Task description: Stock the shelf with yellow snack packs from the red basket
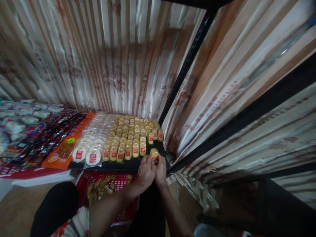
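Note:
My left hand [146, 171] and my right hand [161, 170] meet close together at the right front of the black shelf [116, 167]. Between their fingertips is a small yellow wrapped snack [154, 152] with a red and white label, held upright. Just beyond it, rows of the same yellow wrapped snacks [135, 148] stand packed on the shelf, labels facing me. A red plastic basket [120, 181] sits below the shelf front, partly behind my left forearm. It holds more wrapped snacks [103, 186] in a loose heap.
Round white packs [93, 157], an orange packet [64, 151], dark packets [37, 140] and pale wrapped packs [27, 113] fill the shelf leftward. Black metal posts [187, 62] frame the right side. Striped plastic sheeting [118, 56] hangs behind. My dark-clothed knee [56, 207] is at lower left.

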`<state>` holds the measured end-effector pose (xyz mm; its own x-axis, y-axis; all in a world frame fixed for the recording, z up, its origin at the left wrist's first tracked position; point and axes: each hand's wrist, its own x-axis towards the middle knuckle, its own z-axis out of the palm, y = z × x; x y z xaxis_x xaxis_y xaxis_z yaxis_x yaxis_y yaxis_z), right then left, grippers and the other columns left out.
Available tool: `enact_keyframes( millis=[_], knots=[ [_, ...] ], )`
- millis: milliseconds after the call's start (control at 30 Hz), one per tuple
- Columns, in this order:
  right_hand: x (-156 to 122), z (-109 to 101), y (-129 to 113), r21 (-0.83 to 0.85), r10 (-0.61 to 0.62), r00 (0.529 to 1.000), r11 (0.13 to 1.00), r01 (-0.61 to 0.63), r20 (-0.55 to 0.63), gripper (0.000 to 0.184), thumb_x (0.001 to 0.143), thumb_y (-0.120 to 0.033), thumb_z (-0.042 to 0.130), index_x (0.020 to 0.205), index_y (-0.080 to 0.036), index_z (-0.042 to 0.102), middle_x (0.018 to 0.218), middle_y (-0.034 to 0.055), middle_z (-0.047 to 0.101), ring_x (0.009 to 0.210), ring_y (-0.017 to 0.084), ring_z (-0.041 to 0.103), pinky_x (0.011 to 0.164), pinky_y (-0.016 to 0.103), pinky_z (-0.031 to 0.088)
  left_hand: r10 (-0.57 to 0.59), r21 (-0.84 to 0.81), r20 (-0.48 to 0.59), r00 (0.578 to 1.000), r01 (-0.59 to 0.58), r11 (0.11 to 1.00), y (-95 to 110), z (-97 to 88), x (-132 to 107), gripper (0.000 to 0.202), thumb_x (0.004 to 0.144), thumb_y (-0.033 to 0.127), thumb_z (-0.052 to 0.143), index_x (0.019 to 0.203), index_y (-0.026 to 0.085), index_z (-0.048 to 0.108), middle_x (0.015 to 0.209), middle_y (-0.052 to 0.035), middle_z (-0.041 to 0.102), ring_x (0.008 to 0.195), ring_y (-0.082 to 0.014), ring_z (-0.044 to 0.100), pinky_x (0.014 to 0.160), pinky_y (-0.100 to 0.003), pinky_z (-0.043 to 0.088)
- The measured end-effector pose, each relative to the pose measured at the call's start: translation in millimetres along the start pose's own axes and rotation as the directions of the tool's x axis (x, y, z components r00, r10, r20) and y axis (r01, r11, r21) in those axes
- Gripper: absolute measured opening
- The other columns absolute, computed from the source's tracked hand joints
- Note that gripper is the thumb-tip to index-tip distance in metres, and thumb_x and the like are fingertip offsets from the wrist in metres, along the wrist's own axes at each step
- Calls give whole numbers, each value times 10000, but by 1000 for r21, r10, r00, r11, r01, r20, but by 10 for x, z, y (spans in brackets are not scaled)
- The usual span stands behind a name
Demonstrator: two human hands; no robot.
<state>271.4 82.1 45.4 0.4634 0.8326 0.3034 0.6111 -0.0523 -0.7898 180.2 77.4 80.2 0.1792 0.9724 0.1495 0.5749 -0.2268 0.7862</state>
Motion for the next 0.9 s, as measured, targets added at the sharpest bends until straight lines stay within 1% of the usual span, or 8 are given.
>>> enact_keyframes(
  millis=[167, 367, 467, 600, 700, 733, 867, 900],
  knots=[
    [154, 55, 10, 0, -22, 999, 1000, 22, -37, 440, 757, -408, 457, 1050, -128, 627, 939, 109, 602, 805, 213, 564, 783, 369, 498, -42, -20, 27, 999, 43, 999, 51, 31, 137, 396, 902, 208, 307, 1201, 130, 555, 1240, -128, 591, 1198, -206, 518, 1076, -360, 374],
    [316, 154, 94, 34, -11, 1000, 999, 11, -9, 450, 748, -363, 449, 1101, -128, 600, 966, 110, 589, 852, 216, 568, 812, 373, 498, -182, -60, 135, 974, 192, 980, 121, 72, 282, 463, 890, 199, 315, 1293, 60, 493, 1412, -171, 439, 1342, -220, 368, 1142, -337, 257],
    [381, 203, 116, 70, 7, 1000, 998, -7, 7, 442, 716, -331, 465, 1092, -138, 595, 983, 103, 588, 872, 214, 572, 841, 377, 496, -196, -108, 146, 970, 213, 971, 154, 45, 328, 472, 856, 168, 359, 1298, 83, 501, 1400, -149, 462, 1348, -231, 356, 1150, -350, 241],
    [442, 253, 110, 176, 42, 999, 983, -44, 16, 383, 691, -289, 462, 1012, -146, 614, 983, 108, 582, 851, 204, 594, 804, 349, 518, -157, -157, 106, 982, 172, 972, 205, 39, 415, 450, 841, 148, 366, 1238, 96, 570, 1303, -142, 557, 1298, -283, 423, 1143, -424, 266],
    [469, 272, 121, 241, 71, 997, 968, -75, 25, 322, 704, -311, 473, 950, -162, 619, 960, 93, 580, 813, 188, 607, 781, 332, 526, -155, -172, 46, 987, 161, 972, 265, 210, 527, 456, 828, 106, 348, 1214, 46, 583, 1220, -184, 599, 1239, -324, 482, 1122, -460, 305],
    [476, 274, 130, 247, 71, 997, 966, -74, 22, 305, 704, -318, 484, 933, -169, 620, 953, 87, 581, 810, 186, 607, 777, 329, 527, -158, -183, -13, 987, 153, 971, 283, 305, 569, 463, 825, 85, 328, 1204, 54, 592, 1203, -185, 606, 1221, -326, 499, 1119, -473, 308],
    [495, 280, 190, 218, 32, 999, 976, -28, -13, 253, 684, -327, 517, 866, -184, 621, 887, 73, 597, 824, 201, 592, 775, 339, 515, -116, -183, -48, 992, 106, 977, 277, 723, 711, 493, 842, 78, 275, 1230, 96, 577, 1137, -178, 624, 1185, -343, 528, 1073, -533, 354],
    [500, 285, 208, 216, 25, 1000, 976, -21, -19, 246, 682, -326, 516, 855, -186, 620, 874, 73, 599, 825, 204, 588, 775, 341, 511, -102, -182, -47, 994, 92, 979, 250, 806, 733, 492, 845, 81, 268, 1217, 99, 589, 1108, -176, 631, 1177, -336, 536, 1070, -519, 364]
  ],
)
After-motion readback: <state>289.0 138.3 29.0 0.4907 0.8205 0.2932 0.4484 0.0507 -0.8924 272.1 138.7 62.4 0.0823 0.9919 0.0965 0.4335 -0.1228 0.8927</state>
